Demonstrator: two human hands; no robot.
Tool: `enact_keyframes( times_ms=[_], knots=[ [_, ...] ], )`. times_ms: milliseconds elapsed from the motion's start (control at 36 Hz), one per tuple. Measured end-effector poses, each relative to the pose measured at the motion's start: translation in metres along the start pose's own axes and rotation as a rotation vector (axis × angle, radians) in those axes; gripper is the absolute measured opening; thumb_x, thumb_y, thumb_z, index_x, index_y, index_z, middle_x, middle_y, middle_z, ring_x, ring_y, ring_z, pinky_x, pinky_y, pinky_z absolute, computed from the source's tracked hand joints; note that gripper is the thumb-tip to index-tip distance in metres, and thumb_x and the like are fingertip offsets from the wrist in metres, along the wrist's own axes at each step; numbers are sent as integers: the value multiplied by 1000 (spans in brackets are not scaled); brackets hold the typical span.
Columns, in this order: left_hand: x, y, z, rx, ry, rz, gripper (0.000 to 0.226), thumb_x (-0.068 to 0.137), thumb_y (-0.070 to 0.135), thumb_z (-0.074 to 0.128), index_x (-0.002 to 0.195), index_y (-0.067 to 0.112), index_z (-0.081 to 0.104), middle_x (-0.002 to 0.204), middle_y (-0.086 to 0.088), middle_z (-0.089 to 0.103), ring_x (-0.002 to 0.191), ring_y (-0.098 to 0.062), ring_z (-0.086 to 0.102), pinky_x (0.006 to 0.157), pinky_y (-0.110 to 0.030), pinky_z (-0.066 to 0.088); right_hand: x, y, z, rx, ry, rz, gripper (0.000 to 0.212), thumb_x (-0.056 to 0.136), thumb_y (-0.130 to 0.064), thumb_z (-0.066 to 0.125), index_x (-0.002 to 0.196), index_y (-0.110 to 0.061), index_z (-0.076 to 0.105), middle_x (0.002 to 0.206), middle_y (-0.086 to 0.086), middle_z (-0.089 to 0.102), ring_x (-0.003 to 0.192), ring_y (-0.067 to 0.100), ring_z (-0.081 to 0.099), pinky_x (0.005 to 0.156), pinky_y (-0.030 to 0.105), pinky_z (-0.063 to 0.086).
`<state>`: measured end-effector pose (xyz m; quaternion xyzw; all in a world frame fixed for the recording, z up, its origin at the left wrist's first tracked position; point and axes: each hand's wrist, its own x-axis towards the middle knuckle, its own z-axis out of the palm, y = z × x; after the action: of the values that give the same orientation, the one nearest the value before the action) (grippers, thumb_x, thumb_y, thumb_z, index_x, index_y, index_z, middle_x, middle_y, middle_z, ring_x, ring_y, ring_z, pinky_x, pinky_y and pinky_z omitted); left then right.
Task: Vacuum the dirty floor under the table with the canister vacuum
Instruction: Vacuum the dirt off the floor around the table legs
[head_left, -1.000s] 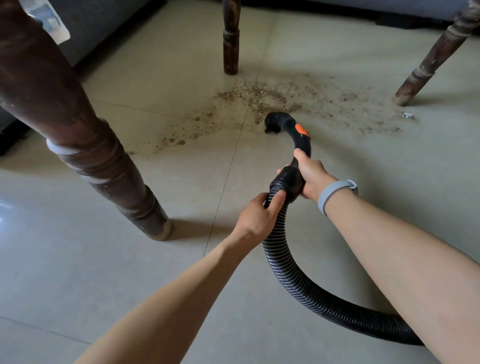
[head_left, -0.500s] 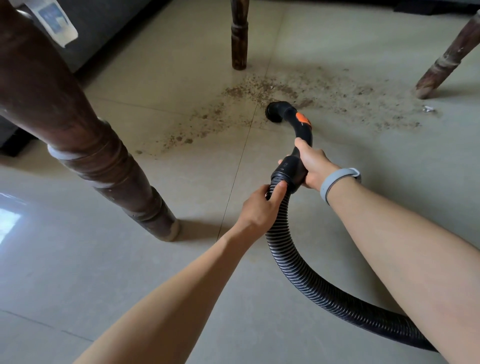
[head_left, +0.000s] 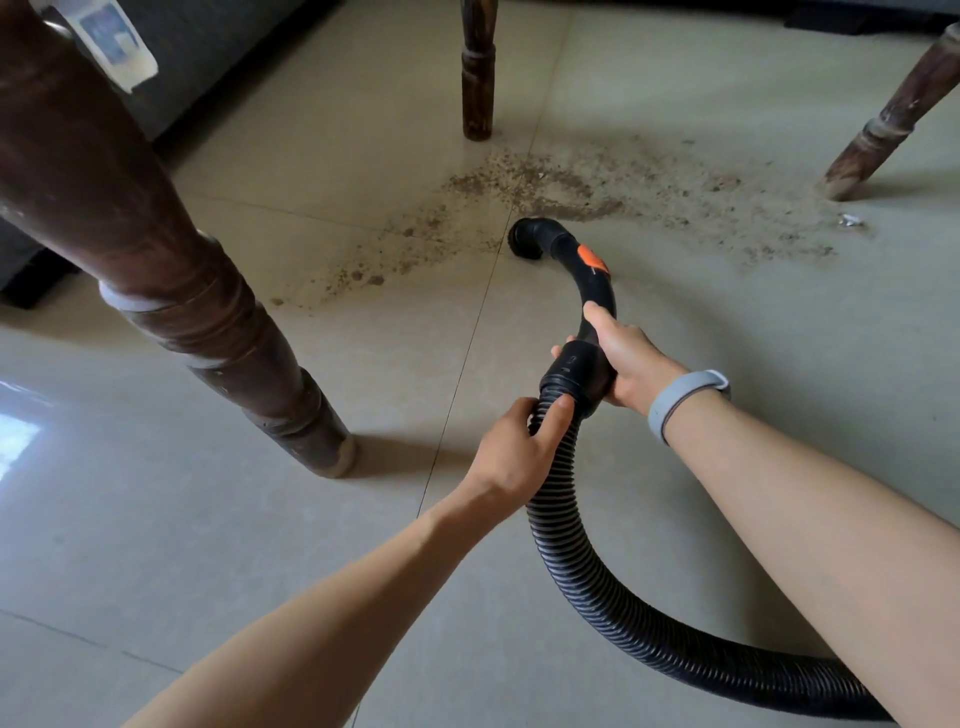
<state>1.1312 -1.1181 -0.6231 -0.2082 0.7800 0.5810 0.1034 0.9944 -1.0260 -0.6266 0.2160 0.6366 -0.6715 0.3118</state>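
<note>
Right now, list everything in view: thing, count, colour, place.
table legs: three, dark brown wood; one near left, one far centre, one far right.
dirt: one scattered brown patch on the floor between the legs.
scrap: one, silvery, right edge of the dirt.
floor: beige tiles, glossy.
label: one, pale, hanging at top left.
vacuum handle: one, black with orange button, its open end at the dirt's near edge.
hose: one, black ribbed, curving off lower right.
wristband: one, grey, right wrist.
hands: left hand grips the hose top; right hand grips the handle.
</note>
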Motion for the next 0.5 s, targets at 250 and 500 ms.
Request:
enact_keyframes(
  times_ms=[250,500],
  knots=[
    [-9,-12,-6,-6,13,-21,42,97,51,42,113,14,54,92,-4,64,86,-22,60,80,-34,48,-5,6,14,-41,-45,-3,38,98,-35,51,121,-6,40,84,9,57,69,22,65,64,37,56],
    [8,-7,-19,-70,51,-49,44,97,50,42,111,11,57,87,0,59,83,-18,57,80,-34,48,8,-9,40,-128,-17,-32,37,98,-36,50,120,-9,38,92,10,62,74,23,68,72,43,58]
  ],
)
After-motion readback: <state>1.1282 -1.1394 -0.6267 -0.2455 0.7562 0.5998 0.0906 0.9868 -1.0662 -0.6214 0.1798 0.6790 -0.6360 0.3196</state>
